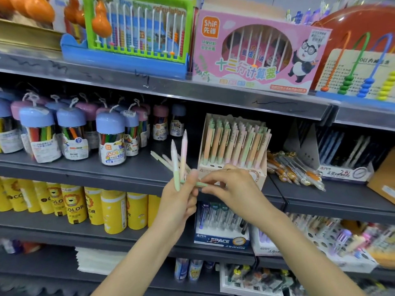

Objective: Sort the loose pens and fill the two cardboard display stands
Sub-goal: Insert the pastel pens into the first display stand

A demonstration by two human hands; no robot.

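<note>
Up front, two pastel pens (179, 159) stand nearly upright, fanned apart at their tips, gripped at their lower ends by the left hand (179, 201). A third pen (199, 184) lies almost level between the two hands; the right hand (229, 184) pinches it with curled fingers, and its other end meets the left hand's fingertips. Just behind the right hand, on the middle shelf (128, 171), stands a cardboard display stand (233, 146) packed with upright orange, green and pink pens. A few loose pastel pens (162, 160) lie on the shelf to the left of it, behind the held ones. Right of the stand is a heap of clear orange pens (295, 167), then a second, dark display stand (342, 154). Blue-capped marker jars (110, 142) fill the shelf's left side.
</note>
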